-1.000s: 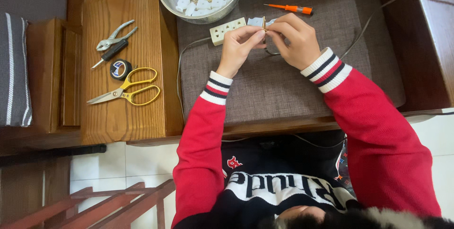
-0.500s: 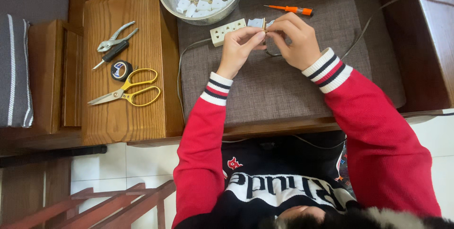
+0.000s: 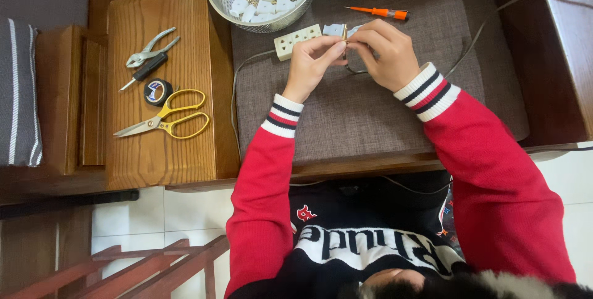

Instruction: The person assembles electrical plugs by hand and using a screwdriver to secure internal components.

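Little has moved since the earlier frame: I see both hands still working together above the woven grey mat point(image 3: 346, 120) on the tabletop point(image 3: 160, 151). Left hand point(image 3: 312, 64) and right hand point(image 3: 386, 52) have fingers pinched shut on a small white plastic part point(image 3: 344, 32), beside the white socket strip point(image 3: 296, 41).

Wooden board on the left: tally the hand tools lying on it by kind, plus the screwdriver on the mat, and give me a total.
Scissors, yellow handles: 1
Pliers, bare metal: 1
Tape roll, black: 1
Dark-handled driver on the board: 1
Orange screwdriver on the mat: 1
Total: 5
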